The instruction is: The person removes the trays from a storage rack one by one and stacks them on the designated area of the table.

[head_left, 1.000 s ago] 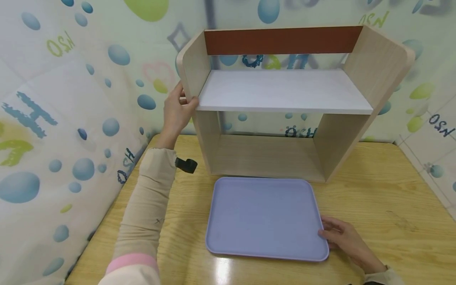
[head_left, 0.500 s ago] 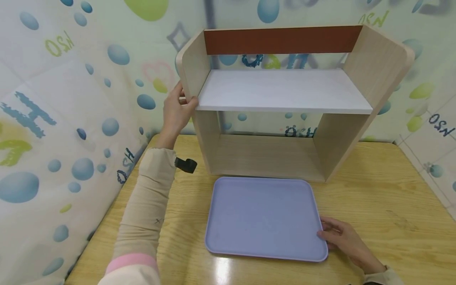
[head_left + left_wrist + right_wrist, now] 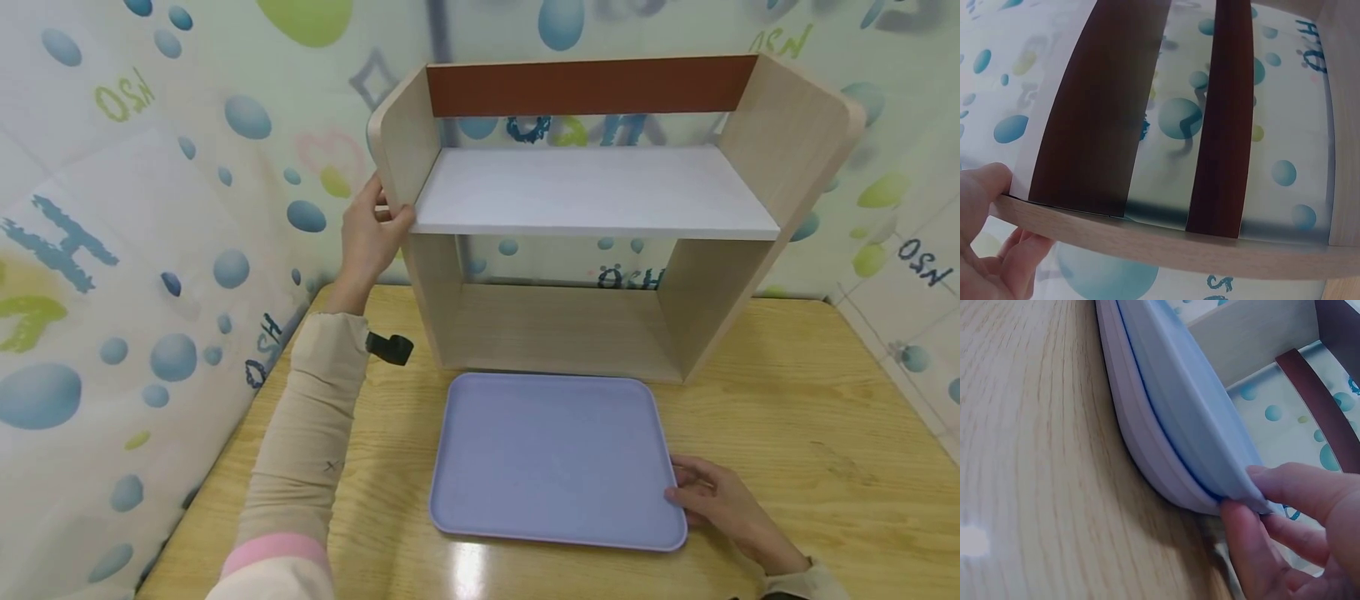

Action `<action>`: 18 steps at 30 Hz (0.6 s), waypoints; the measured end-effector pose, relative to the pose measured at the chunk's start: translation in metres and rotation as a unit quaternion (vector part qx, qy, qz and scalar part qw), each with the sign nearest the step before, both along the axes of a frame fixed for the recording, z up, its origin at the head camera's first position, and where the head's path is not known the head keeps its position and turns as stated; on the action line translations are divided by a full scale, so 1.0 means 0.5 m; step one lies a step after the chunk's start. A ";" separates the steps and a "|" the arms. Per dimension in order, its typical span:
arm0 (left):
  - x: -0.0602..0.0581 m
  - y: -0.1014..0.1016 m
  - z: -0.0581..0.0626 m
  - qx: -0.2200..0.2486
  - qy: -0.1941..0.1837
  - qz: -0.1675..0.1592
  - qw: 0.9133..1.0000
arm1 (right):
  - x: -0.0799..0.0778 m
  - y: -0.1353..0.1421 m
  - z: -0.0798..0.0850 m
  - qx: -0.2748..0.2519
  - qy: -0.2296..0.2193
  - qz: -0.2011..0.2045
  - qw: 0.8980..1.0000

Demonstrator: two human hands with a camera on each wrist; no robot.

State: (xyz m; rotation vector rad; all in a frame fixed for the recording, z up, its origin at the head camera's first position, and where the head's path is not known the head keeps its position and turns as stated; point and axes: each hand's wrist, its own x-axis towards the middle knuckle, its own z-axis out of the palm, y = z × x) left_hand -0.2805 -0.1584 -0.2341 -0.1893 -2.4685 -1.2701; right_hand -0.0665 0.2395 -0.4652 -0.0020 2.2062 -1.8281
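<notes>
In the head view, my left hand point(image 3: 367, 242) grips the front edge of the left side panel of a small wooden shelf unit point(image 3: 795, 137), level with its white middle shelf point(image 3: 592, 187). The left wrist view shows the thumb on one side of that panel point(image 3: 1179, 249) and curled fingers on the other. At lower right, my right hand point(image 3: 731, 512) pinches the right rim of a lavender-blue tray point(image 3: 555, 462). Up close, the thumb lies over this tray's rim and a finger beneath it. A second, pinkish-lavender tray point(image 3: 1125, 406) lies directly under the first, stacked on the wood.
The shelf unit stands at the back of a wood-grain table point(image 3: 825, 417), right behind the tray. A reddish-brown back strip point(image 3: 592, 86) crosses its top. Patterned wall covering point(image 3: 150, 250) encloses the left, back and right. A small black device point(image 3: 390, 348) sits at the left cuff.
</notes>
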 end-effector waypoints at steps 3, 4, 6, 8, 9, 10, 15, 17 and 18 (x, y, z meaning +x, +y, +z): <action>0.001 0.001 0.001 -0.002 -0.002 0.002 1.000 | 0.000 -0.001 0.003 0.010 -0.006 0.002 1.000; 0.001 0.002 0.001 -0.001 -0.003 0.002 1.000 | 0.000 -0.001 0.003 0.013 -0.009 0.002 1.000; 0.001 0.003 0.001 -0.003 -0.005 0.003 1.000 | 0.001 0.000 0.004 0.018 -0.014 0.002 1.000; 0.002 0.003 0.001 -0.003 -0.005 0.001 1.000 | 0.001 0.001 0.004 0.022 -0.021 0.003 1.000; 0.002 0.003 0.001 -0.003 -0.004 0.001 1.000 | 0.001 0.001 0.004 0.023 -0.024 0.004 0.999; 0.003 0.003 0.002 -0.002 -0.003 0.001 1.000 | 0.000 0.001 0.004 0.022 -0.029 0.004 0.999; 0.004 0.001 0.003 0.000 0.000 0.000 1.000 | -0.004 0.002 0.001 0.019 -0.032 0.009 0.999; 0.003 0.001 0.003 0.001 0.002 -0.002 1.000 | -0.005 0.002 -0.001 0.018 -0.030 0.006 0.999; 0.003 0.001 0.003 0.001 0.002 -0.003 1.000 | -0.005 0.002 -0.001 0.017 -0.029 0.003 0.999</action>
